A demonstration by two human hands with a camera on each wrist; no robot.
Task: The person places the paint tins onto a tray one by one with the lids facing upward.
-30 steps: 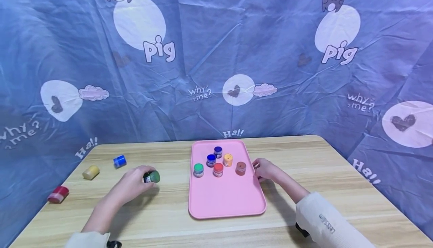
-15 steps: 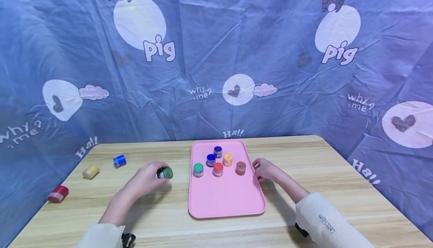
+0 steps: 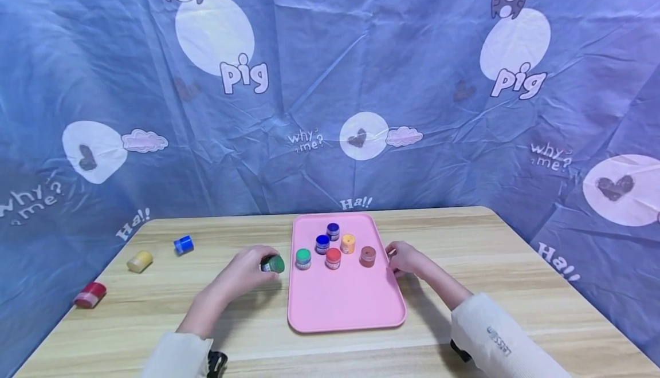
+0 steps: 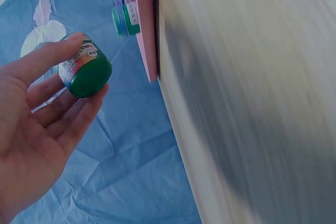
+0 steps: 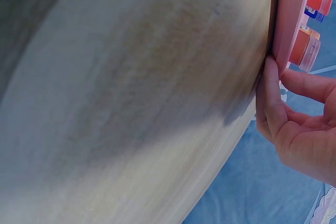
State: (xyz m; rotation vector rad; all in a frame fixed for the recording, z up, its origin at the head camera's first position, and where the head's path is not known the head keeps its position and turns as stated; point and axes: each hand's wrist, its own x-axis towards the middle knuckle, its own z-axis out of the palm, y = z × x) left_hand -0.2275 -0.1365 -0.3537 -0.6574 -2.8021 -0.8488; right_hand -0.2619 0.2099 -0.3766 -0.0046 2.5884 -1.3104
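Observation:
My left hand (image 3: 246,268) pinches a dark green paint jar (image 3: 275,263) between thumb and fingers, tilted, just left of the pink tray (image 3: 345,303). In the left wrist view the jar's green base (image 4: 92,78) faces the camera. My right hand (image 3: 405,256) grips the tray's right rim; the right wrist view has the thumb (image 5: 307,83) on the rim side and the fingers at the underside edge. Upright on the tray stand a light green jar (image 3: 303,259), a red jar (image 3: 333,258), a yellow-orange jar (image 3: 348,244), a brown jar (image 3: 368,256) and two dark blue jars (image 3: 322,244).
On the wooden table (image 3: 247,332), a blue jar (image 3: 183,245), a yellow jar (image 3: 140,261) and a crimson jar (image 3: 90,295) lie on their sides at the left. A blue printed cloth (image 3: 319,80) hangs behind the table.
My left hand has moved right with the dark green paint jar, from mid-left of the table to close beside the tray's left rim. The right hand stays at the tray.

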